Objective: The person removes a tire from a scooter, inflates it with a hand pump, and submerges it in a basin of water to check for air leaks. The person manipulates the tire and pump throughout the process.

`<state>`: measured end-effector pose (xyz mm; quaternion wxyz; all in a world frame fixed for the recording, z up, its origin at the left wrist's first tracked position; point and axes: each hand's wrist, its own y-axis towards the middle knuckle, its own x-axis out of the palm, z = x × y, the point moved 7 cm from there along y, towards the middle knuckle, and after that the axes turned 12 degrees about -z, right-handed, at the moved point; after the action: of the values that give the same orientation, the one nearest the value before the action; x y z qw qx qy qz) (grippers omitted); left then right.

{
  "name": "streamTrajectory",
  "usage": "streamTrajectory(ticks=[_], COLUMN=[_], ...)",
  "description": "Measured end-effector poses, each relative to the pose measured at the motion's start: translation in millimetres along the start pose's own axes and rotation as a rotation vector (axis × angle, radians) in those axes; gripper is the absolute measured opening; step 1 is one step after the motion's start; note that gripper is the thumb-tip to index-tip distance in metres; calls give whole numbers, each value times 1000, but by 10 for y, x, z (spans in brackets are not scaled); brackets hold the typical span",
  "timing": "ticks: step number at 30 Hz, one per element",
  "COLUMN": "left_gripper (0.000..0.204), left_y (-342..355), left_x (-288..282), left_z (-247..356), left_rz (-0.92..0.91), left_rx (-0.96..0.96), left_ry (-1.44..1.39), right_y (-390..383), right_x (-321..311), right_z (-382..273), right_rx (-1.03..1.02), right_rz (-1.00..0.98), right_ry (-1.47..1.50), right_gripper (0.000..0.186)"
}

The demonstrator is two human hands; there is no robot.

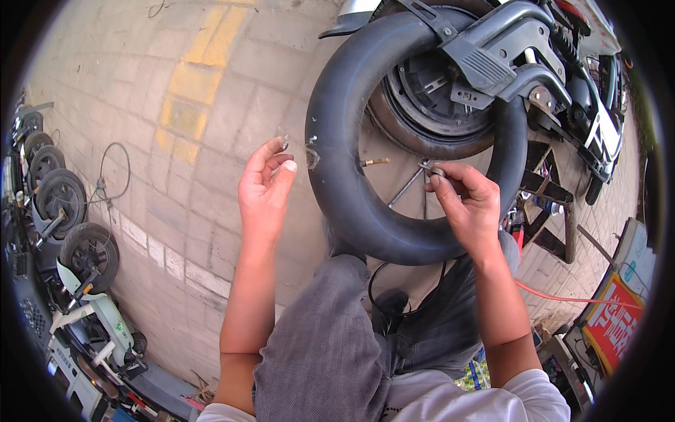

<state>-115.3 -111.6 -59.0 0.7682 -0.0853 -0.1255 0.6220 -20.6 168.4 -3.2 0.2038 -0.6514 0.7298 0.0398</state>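
Note:
A black inflated inner tube (337, 190) stands in front of me, above my knees, with a brass valve stem (376, 162) pointing into its ring. A roughened, pale-flecked patch (312, 159) marks its left side. Just left of that patch is my left hand (264, 184), its fingers curled, with a tiny dark, shiny bit at the fingertips that I cannot make out. My right hand (470, 204) is over the tube's lower right part. Its thumb and forefinger pinch a small dark, rounded piece (436, 171) whose kind is unclear.
Behind the tube lies a tipped scooter (492, 63) with its rear wheel (439, 98) exposed. Metal rods (408, 186) lie inside the ring's outline. A dark metal frame (552, 211) and an orange hose (562, 298) are at right. Several scooters with wheels (90, 257) line the left.

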Motion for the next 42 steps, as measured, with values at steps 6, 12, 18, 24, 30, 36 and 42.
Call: streamTrajectory(ticks=[6,12,18,24,30,36,42], left_gripper=[18,14,14,18,32,17,5], left_y=[-110,-113,-88,13,-2,5,20], left_x=[92,196,132,-166,113,411,213], left_z=[-185,-147,-92,-43,278,417,442], left_rz=[-81,-74,29,130,68,-74,53], left_rx=[-72,-109,38,-11,157,192,267], left_ry=[95,156,151,-54,316,441,502], right_y=[274,294,341,345,308,300,327], right_x=[235,271,318,337,293,377,385], right_z=[-285,-237,-244,-278,-81,-38,-5], right_rx=[-140,-123,-148,-132,123,87,108], right_rz=[-91,-106,-109,-106,-75,-74,-86], right_ry=[-227,-248,-253,-213,-2,12,-43], right_gripper=[13,13,14,13,13,13,14])
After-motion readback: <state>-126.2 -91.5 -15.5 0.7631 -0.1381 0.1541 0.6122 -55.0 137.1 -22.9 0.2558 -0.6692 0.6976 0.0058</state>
